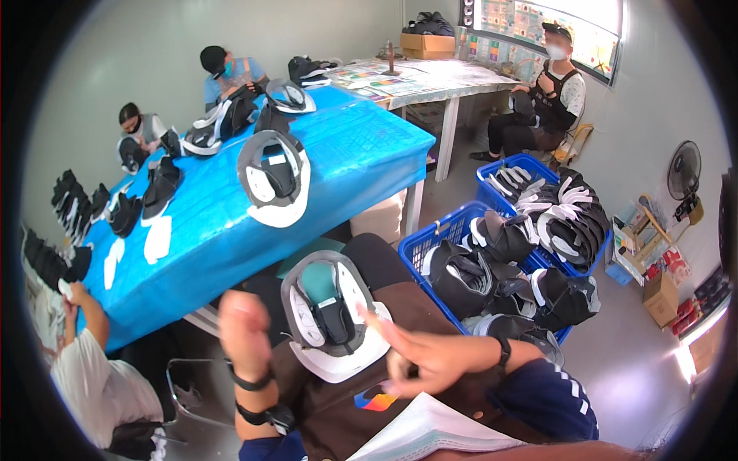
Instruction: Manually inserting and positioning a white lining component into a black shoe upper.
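An upturned cap [332,307] rests on my lap, its teal and grey inside showing, with white padded panels along both sides and a white brim toward me. My right hand [419,357] reaches over its right edge; the forefinger is stretched toward the white panel and appears to touch it, while the other fingers are partly bent and apart. To the left of the cap, my left hand [244,330] is raised and smeared by motion, so its fingers are unclear. I see nothing in it. A similar upturned cap [275,211] lies on the table edge ahead.
A blue-covered table [369,146] carries several caps and loose white pieces [158,240]. At my right, blue baskets [419,246] hold piled caps. Co-workers sit at the table's far side, at far right and near left [108,384]. A wall fan [684,170] hangs right.
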{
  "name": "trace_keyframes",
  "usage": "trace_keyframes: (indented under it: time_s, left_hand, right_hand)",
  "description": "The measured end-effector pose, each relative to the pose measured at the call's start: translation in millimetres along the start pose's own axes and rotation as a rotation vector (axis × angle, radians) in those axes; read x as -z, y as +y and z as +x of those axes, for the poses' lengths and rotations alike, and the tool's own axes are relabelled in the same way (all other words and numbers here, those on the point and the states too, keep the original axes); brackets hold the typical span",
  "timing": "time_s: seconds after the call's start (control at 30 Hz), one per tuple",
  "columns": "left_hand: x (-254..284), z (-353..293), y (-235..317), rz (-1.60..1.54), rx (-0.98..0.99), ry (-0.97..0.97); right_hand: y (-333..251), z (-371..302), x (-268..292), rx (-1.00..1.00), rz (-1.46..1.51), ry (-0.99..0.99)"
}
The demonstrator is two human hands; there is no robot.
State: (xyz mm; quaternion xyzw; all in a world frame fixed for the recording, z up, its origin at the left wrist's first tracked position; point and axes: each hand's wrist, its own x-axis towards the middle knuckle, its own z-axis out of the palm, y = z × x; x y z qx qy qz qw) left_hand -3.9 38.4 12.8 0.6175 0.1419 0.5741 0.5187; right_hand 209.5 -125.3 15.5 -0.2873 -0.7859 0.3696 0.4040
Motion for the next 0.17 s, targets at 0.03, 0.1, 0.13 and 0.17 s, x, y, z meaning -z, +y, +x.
trace_keyframes:
  time_s: [0.03,0.1,0.13,0.17]
  left_hand:
    - [-25.5,-18.7,-7.3,0.251,0.193,-0.231]
    - [-75.4,-27.4,26.2,0.575,0.088,-1.14]
    - [-74.9,-28.7,27.1,0.585,0.102,-1.047]
    - [-62.3,-24.2,25.8,0.603,0.113,-0.951]
  right_hand:
    - [5.6,21.4,15.3,0.029,-0.181,0.204]
    - [6.6,57.4,46.5,-0.066,0.136,0.56]
    - [3.3,56.1,56.8,0.011,0.143,0.547]
    - [7.5,57.6,60.2,0.019,0.147,0.552]
